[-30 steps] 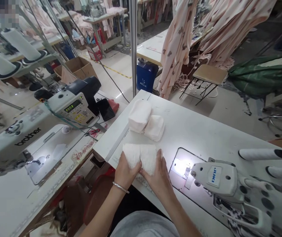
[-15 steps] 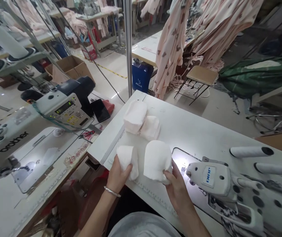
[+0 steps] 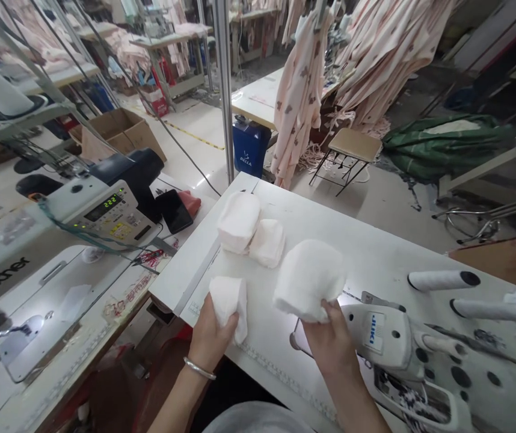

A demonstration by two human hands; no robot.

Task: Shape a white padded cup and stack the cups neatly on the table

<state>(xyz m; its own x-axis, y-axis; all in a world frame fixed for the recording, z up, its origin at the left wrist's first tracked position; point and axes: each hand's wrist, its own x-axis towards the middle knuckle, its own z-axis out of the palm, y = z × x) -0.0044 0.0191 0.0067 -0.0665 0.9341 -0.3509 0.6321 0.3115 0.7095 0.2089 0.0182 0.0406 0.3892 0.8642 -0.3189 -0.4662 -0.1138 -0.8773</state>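
Head view: left hand (image 3: 211,337) is closed around a small white fleece piece (image 3: 227,299), held just over the near edge of the white worktable (image 3: 366,252), near its left corner. Right hand (image 3: 330,340) grips the lower edge of a larger white fleece piece (image 3: 308,278), fingers curled under it, lifted off the table surface just left of the Juki sewing machine (image 3: 382,337). Two hands and pieces apart, gap between them. Silver bangle (image 3: 199,368) on the left wrist. Further back on the same table, two folded pale fleece bundles (image 3: 249,231) lie touching each other near the far left edge. Table is white, scuffed, with a printed ruler strip (image 3: 285,376) along the near edge. To the left, a second table carries a Brother machine (image 3: 36,240) with a lit digital panel, and a dark phone (image 3: 173,211) beside it. Room: metal pole (image 3: 222,90) behind the table, blue bin (image 3: 249,146) on the floor, cardboard box (image 3: 118,129), folding stool (image 3: 352,147), pale pink printed garments (image 3: 352,54) hanging, green tarp (image 3: 442,144) at right. Floor is pale and glossy.
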